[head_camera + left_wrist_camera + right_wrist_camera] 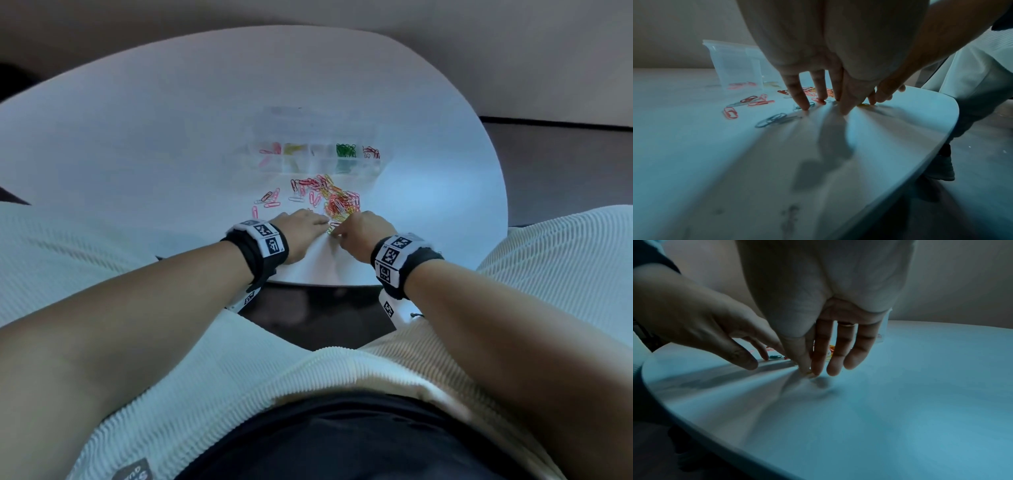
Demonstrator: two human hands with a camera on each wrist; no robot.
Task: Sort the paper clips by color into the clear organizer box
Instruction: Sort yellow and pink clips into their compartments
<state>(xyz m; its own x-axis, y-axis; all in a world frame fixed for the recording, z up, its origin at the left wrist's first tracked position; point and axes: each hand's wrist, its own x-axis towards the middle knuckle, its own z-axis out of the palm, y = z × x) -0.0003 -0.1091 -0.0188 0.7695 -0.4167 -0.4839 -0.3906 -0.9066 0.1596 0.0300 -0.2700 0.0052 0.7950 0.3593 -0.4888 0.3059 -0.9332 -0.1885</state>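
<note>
A mixed pile of colored paper clips (330, 198) lies on the white table (137, 137), in front of the clear organizer box (308, 154). The box holds pink, yellow, green and red clips in separate compartments. My left hand (317, 224) lies at the pile's near edge. Its straight fingertips (804, 106) press on the table among loose clips. My right hand (337, 233) is just beside it. Its thumb and index finger pinch a yellow paper clip (809, 372) against the table, and its other fingers hang straight.
Loose pink and red clips (730, 112) and blue clips (772, 120) lie left of my left hand. A teal clip (775, 356) sits between the hands. The table's near edge (325, 282) is close behind my wrists.
</note>
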